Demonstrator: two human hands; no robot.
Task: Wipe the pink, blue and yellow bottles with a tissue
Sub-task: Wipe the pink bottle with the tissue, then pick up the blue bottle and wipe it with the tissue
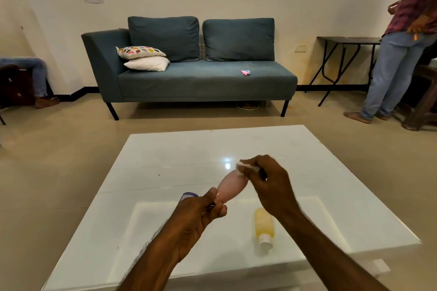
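Above the white bench (165, 149), the left hand (201, 210) pinches the pink bottle's (230, 185) near end while the right hand (267, 182) presses a tissue (243, 166) on its far end.

Bare across the far half of the white surface (189, 149), from left edge to right edge, nothing standing there. Blocked at near centre: left hand (201, 210) clamped on the neck end of the pink bottle (230, 186), right hand (267, 179) pinching a tissue (243, 168) at its far end, all held above the top. Partly hidden behind the left hand, a blue bottle (189, 195) (only its top edge visible). Lying flat under the right forearm, a yellow bottle (263, 225), cap toward the near edge. Open to the left of the left forearm and to the right of the right forearm. Beyond the far edge, clear floor up to the sofa (189, 73).
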